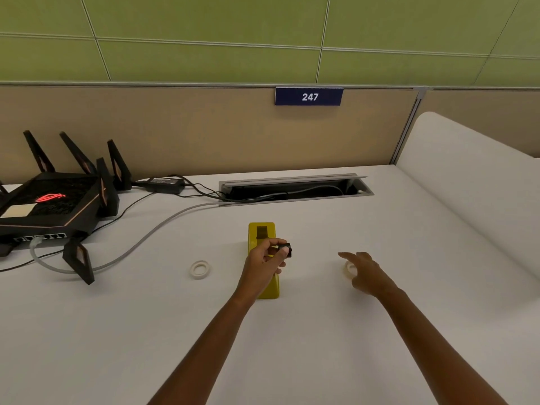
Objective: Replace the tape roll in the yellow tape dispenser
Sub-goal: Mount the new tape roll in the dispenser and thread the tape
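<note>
Far left of the white worktop (292, 346): black router with upright antennas (55, 200), cables trailing. Next, a whitish tape ring lying flat (200, 269), well apart from both hands. Centre: yellow plastic tape dispenser (262, 238), cradle apparently empty. Left hand (264, 260) above it, fingers pinched round a small black spool core (285, 249). Right hand (363, 271) spread open, holding nothing, over a second whitish tape roll (349, 268). Risk: the pinched core slips and rolls off; the flat roll skids under fingertips.
</note>
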Demonstrator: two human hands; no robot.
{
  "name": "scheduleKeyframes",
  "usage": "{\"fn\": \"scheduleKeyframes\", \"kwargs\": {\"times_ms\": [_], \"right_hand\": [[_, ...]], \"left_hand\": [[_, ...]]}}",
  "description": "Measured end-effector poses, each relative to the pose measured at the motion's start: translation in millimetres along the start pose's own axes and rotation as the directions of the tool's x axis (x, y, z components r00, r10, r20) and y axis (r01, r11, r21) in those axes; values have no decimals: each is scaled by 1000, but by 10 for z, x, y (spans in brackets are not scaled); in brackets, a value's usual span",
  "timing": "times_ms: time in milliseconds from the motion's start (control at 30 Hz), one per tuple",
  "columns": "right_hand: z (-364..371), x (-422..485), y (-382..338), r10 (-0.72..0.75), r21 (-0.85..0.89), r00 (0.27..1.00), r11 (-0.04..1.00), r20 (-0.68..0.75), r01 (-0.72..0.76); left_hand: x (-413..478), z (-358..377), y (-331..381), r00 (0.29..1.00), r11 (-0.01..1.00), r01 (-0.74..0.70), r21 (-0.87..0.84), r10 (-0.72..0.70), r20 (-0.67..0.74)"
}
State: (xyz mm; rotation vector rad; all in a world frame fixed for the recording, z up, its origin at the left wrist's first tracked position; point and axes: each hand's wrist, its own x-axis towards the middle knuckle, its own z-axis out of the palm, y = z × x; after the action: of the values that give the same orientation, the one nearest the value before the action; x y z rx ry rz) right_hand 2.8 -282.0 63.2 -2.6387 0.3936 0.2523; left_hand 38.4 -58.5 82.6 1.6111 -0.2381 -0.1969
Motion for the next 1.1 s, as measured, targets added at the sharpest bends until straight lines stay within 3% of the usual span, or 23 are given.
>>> {"fn": "scheduleKeyframes", "kwargs": {"times_ms": [233, 533, 767, 867, 1100], "right_hand": [[29, 17, 20, -3, -89, 1000, 996, -15, 1], [48, -164, -264, -18, 388, 992, 920, -124, 65], [96, -415, -730, -202, 787, 978, 593, -58, 169], [110, -452, -849, -273, 822, 960, 533, -60, 202], [135, -451, -955, -340, 799, 937, 538, -86, 269]], "left_hand": [[-19, -61, 10, 1000, 1000, 5, -16, -5, -6], [-58, -82, 36, 1000, 999, 9, -42, -9, -8], [-138, -107, 14, 999, 998, 42, -56, -43, -26], [-175, -129, 25, 999, 996, 45, -77, -45, -3], [-226, -146, 66, 998, 986, 57, -154, -62, -30]]}}
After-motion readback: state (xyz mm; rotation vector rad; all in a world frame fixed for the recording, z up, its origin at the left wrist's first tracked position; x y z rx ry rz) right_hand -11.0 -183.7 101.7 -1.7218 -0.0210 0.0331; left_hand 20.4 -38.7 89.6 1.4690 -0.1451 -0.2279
